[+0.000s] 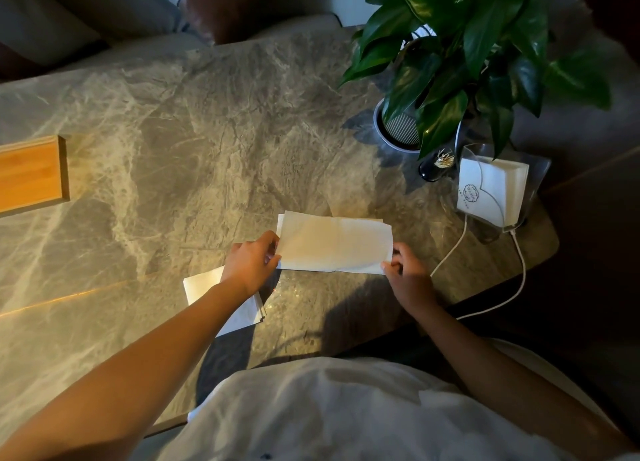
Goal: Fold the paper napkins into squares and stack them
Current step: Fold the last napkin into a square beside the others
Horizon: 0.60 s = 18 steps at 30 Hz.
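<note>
A white paper napkin (334,245), folded into a long rectangle, was held near the table's (173,114) near edge, towards its right end. Its left end was pinched between the fingers of the left hand (252,260), its right end between those of the right hand (406,274). A stack of folded napkins (204,284) lay partly hidden under the left forearm. A clear napkin holder (491,189) stood by the right edge, beside a potted plant (450,55).

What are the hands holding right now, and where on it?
Both hold one napkin, folded into a rectangle. The left hand pinches its left end, the right hand its near right corner.
</note>
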Available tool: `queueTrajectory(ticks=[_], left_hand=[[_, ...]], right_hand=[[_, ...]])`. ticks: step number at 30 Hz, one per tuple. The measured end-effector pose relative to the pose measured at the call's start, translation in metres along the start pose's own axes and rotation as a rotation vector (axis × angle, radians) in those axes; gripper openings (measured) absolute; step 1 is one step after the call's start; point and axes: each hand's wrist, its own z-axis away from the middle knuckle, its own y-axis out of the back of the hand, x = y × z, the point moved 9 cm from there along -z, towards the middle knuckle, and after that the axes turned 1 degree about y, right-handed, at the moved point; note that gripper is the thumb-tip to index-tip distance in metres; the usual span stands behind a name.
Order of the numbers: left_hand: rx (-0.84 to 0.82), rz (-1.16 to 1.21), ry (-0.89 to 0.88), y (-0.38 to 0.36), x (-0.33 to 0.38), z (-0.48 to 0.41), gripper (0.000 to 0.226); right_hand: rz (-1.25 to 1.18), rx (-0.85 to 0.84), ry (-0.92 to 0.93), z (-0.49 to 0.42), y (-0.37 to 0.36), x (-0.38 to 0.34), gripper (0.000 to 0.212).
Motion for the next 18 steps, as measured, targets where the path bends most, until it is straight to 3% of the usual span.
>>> queueTrajectory(ticks=[7, 13, 18], left_hand=[[0.060, -0.062, 0.017, 0.003, -0.006, -0.003, 0.011], [0.078, -0.084, 0.045, 0.002, -0.010, -0.006, 0.011], [0.061, -0.138, 0.031, 0.002, -0.008, -0.007, 0.013]], right_hand=[[-0.038, 0.033, -0.009, 0.000, -0.002, -0.001, 0.031], [0.027, -0.104, 0.092, 0.003, -0.009, -0.010, 0.060], [0.101, -0.081, 0.145, 0.001, -0.005, -0.014, 0.061]])
